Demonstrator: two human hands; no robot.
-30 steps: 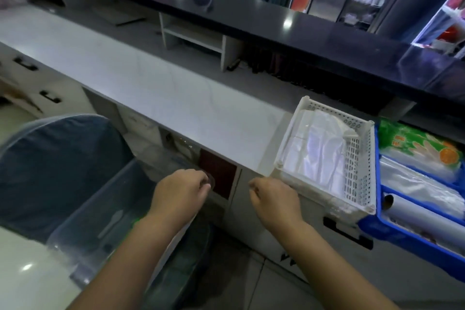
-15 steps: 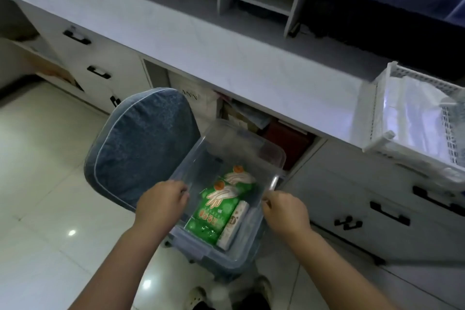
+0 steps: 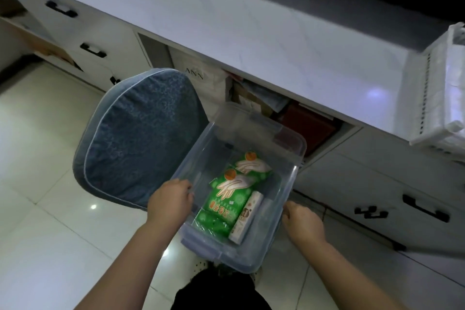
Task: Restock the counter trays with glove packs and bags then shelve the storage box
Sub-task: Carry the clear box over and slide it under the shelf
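The clear storage box (image 3: 241,128), with green glove packs (image 3: 226,199) inside, is low beside the chair cushion (image 3: 141,133), below the counter (image 3: 251,27) edge. The left hand (image 3: 171,202) and right hand (image 3: 300,223) each grip one long rim, fingers curled over it. Judged step: box transfer; the next move calls for a level two-handed lift clear of the counter.

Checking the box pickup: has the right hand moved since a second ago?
Yes. The right hand was beside the near corner of the white tray. Now it is well below and left of the tray, gripping the right rim of the storage box.
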